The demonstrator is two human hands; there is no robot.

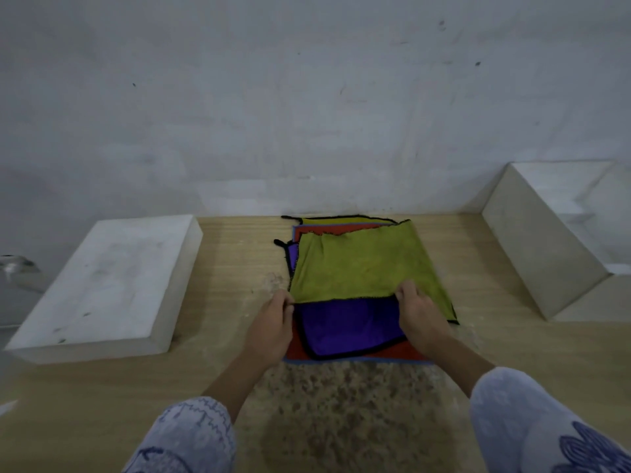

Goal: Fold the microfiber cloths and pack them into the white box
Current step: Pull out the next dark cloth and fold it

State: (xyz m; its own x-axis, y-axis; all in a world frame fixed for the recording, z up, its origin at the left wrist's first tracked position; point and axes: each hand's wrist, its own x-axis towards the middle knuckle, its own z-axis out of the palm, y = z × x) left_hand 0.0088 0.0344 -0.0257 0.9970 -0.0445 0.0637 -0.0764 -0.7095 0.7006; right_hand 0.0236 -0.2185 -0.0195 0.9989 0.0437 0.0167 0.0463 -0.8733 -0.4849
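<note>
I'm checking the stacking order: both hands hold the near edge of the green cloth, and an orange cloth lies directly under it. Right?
Not quite. The head view shows both hands, left and right, holding the near edge of the green cloth, but a purple cloth lies directly under it; the orange cloth is beneath the purple.

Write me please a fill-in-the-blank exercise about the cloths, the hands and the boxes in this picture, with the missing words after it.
1. Both hands, left hand and right hand, hold the near edge of the ____ cloth.
2. Right under that cloth lies a ____ cloth.
3. The red cloth lies ____ the purple one.
4. The open white box stands on the ____ side of the table.

Missing words: green; purple; under; right
</note>
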